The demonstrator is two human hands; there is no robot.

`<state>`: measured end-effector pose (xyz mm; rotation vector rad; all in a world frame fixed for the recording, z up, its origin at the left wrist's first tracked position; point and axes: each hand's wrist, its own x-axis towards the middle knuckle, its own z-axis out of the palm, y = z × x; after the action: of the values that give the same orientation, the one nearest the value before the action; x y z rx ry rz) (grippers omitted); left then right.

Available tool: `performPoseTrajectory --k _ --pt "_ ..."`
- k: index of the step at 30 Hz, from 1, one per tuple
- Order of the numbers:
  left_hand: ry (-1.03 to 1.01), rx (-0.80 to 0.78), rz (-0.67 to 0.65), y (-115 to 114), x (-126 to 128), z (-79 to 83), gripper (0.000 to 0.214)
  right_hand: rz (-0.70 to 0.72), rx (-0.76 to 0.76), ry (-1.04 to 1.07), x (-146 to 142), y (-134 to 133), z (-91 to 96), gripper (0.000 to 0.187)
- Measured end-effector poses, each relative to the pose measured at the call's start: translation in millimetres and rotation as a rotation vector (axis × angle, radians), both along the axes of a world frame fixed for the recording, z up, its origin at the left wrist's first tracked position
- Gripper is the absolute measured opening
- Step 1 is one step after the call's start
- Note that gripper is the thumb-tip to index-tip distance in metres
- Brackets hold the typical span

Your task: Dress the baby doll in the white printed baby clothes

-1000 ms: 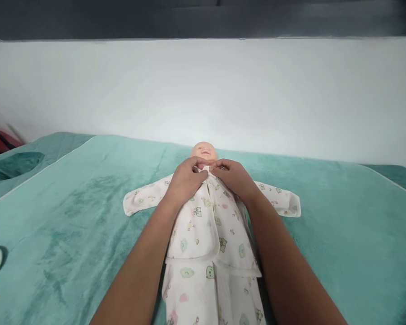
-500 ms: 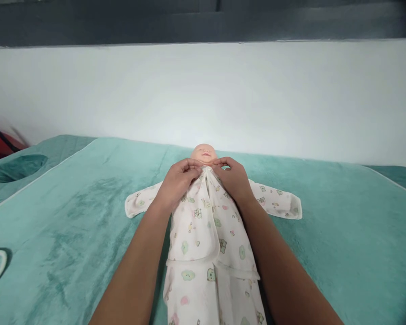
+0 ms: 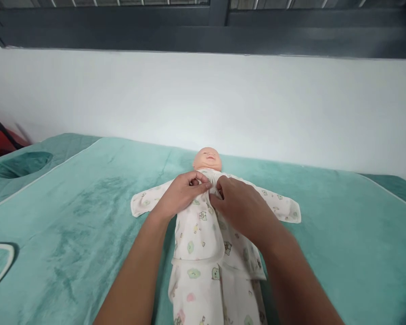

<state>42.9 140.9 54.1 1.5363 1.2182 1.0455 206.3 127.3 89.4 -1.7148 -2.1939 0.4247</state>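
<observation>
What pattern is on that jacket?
The jacket is white with small green and pink prints, clearest in head view.

Place: home bedroom, likely
Bed cover (image 3: pixel 338 253): teal, plush
Wall (image 3: pixel 203 99): white, along far edge
Barred window (image 3: pixel 122 31): dark-framed, above

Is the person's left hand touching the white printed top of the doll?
Touching: the head view shows the left hand with its fingertips on the white printed top, at the upper chest.

A white cord (image 3: pixel 10 261) lies on teal cloth (image 3: pixel 88 234) before a white wall (image 3: pixel 203 99).
</observation>
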Motion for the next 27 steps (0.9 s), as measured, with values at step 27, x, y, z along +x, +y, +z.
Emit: performPoseTrajectory --k 27 --pt "-0.195 -0.034 0.037 -4.9 17.0 4.1 0.017 0.108 -0.411 1.108 20.8 33.0 -38.6 0.032"
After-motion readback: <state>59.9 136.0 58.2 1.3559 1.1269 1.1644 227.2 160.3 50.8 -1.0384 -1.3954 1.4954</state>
